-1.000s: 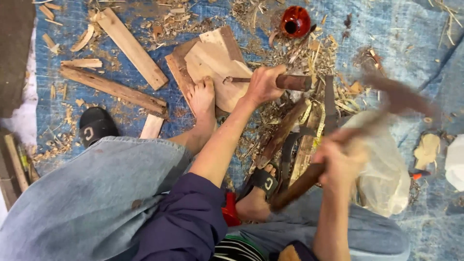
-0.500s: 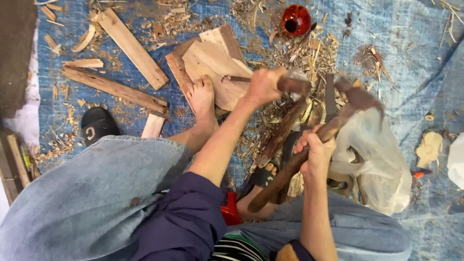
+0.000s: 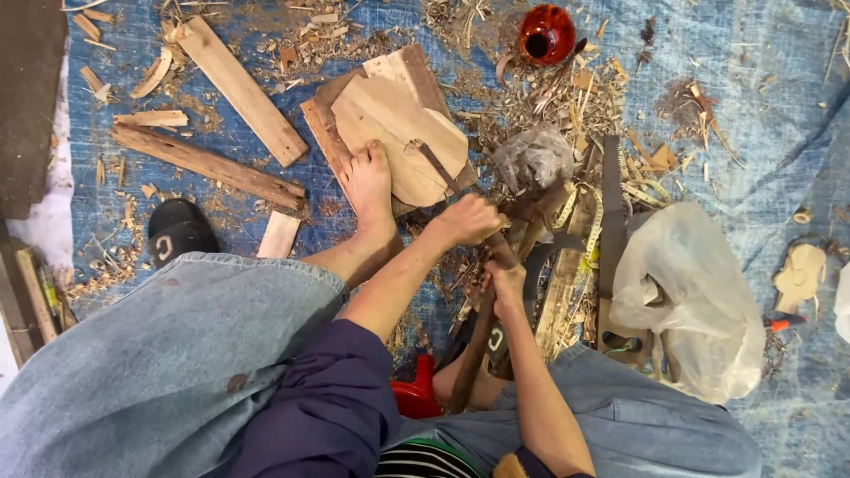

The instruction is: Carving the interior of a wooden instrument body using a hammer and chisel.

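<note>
Hammer [image 3: 478, 345] has dropped; blue tarp [image 3: 753, 97], shavings.

- The wooden-handled tool [image 3: 475, 347] was a long, dark brown shaft, running steeply from about 7 o'clock near the person's lap up toward 1 o'clock; its head was hidden among the hands and clutter.
- The right hand [image 3: 506, 285] was wrapped around the upper part of that shaft.
- The left hand [image 3: 469, 219] was closed in a fist at 11 o'clock from the right hand, just above it, gripping a dark workpiece [image 3: 531, 212] whose shape could not be made out.
</note>
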